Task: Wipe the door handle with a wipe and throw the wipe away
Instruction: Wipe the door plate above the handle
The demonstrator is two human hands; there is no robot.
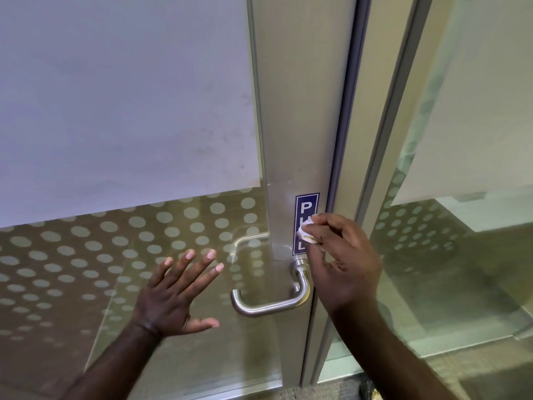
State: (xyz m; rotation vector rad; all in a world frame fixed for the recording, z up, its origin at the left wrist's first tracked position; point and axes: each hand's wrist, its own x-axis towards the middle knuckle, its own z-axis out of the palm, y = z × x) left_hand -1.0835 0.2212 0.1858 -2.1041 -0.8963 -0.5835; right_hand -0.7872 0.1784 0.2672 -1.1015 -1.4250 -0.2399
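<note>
A brushed-metal lever door handle [271, 304] juts from the aluminium door stile, bending left in a U shape. My right hand [343, 264] pinches a small crumpled white wipe [307, 233] just above the handle's base, in front of the blue PULL sticker [306, 209]. The wipe is a little above the handle, and I cannot tell whether it touches the sticker. My left hand [176, 295] is spread flat with fingers apart against the glass panel, left of the handle, holding nothing.
The door's glass [86, 255] carries a dotted frosted pattern below and a white sheet above. A second handle shows through the glass behind the stile. To the right stand the door frame [375, 168] and another glass panel.
</note>
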